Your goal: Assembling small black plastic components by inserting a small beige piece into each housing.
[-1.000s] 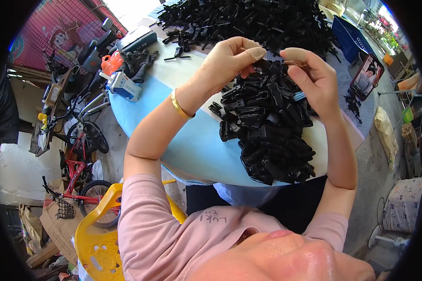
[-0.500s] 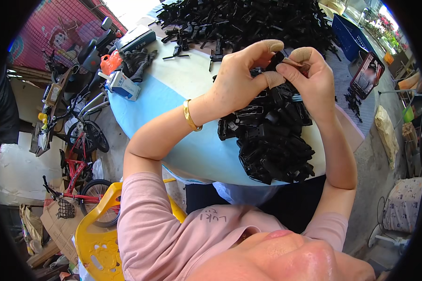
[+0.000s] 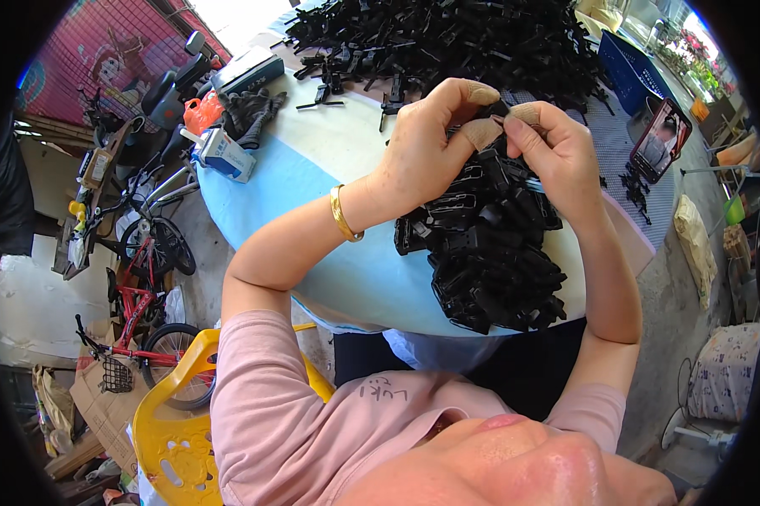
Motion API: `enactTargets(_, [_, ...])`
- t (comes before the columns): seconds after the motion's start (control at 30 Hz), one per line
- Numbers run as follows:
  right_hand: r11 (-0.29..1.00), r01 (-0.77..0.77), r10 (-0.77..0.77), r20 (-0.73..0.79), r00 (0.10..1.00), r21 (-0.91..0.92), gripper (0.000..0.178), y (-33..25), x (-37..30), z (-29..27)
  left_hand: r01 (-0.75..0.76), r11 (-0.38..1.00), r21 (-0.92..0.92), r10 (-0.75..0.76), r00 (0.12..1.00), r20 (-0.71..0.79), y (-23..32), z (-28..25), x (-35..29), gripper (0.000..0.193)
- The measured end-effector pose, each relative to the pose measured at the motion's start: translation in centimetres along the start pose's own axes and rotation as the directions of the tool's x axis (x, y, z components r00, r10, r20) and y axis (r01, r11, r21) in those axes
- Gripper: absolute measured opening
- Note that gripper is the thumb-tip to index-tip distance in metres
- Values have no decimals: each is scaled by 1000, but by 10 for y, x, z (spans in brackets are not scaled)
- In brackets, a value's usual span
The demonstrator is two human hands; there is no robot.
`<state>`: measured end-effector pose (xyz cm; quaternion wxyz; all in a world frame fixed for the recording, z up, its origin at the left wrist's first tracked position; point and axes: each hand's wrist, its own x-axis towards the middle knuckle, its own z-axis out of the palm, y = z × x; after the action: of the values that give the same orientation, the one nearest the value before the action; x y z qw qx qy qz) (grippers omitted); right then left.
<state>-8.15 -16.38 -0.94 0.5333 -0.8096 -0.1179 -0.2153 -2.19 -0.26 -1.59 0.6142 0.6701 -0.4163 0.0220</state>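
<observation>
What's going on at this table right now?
A person seated at a round table holds a small black plastic part pinched between the fingertips of the left hand and the right hand, raised just above a near pile of black parts. Some fingertips are wrapped in tape. A much larger heap of black parts covers the far side. A phone stands to the right, small boxes to the left.
</observation>
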Motion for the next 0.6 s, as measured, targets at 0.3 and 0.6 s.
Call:
enactTargets(0.3, [990, -136, 133, 74, 988, 43, 13, -13, -1, 2, -334, 890, 311, 368, 928, -56, 5, -4, -2, 14])
enactTargets(0.6, [973, 148, -157, -34, 987, -178, 13, 0, 4, -8, 200, 770, -606, -168, 980, 110, 7, -16, 17, 31])
